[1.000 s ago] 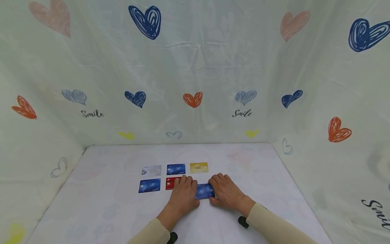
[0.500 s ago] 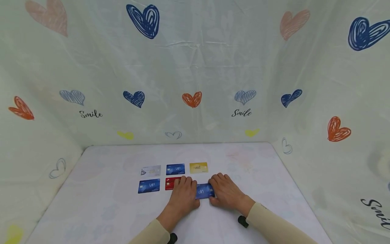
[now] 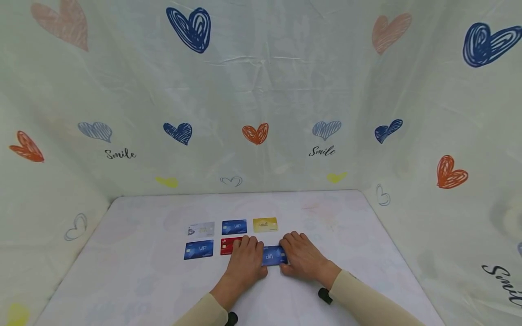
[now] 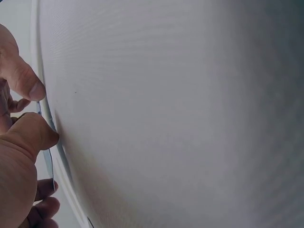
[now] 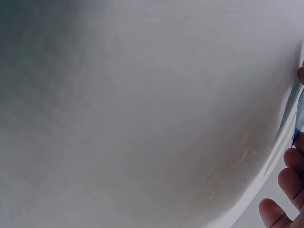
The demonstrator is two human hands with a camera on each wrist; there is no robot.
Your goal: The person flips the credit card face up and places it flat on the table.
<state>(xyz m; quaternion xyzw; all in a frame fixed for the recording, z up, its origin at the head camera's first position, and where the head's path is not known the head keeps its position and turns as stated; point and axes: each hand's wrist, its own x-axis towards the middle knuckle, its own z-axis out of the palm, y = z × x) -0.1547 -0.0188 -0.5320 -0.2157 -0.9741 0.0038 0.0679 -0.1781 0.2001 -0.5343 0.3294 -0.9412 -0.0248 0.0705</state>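
Note:
Between my two hands is a blue VIP card (image 3: 273, 256), its lettering upside down in the head view. My left hand (image 3: 246, 259) pinches the card's left end, thumb on the near side and fingers on the far side. At the other end my right hand (image 3: 302, 257) grips it the same way. The left hand partly covers a red card (image 3: 227, 246) lying behind it. In the right wrist view the blue card (image 5: 299, 118) shows edge-on beside fingertips (image 5: 293, 160). A thumb (image 4: 34, 132) lies along the card's edge in the left wrist view.
On the white table (image 3: 134, 276) lie another blue VIP card (image 3: 198, 249), a silver card (image 3: 201, 229), a further blue VIP card (image 3: 234, 227) and a gold card (image 3: 265, 224), in two rows. A heart-printed curtain (image 3: 261, 95) encloses the back and sides.
Both hands keep their hold on the blue card with no visible movement. The head view has shifted slightly, so the lying cards appear a little further left and lower.

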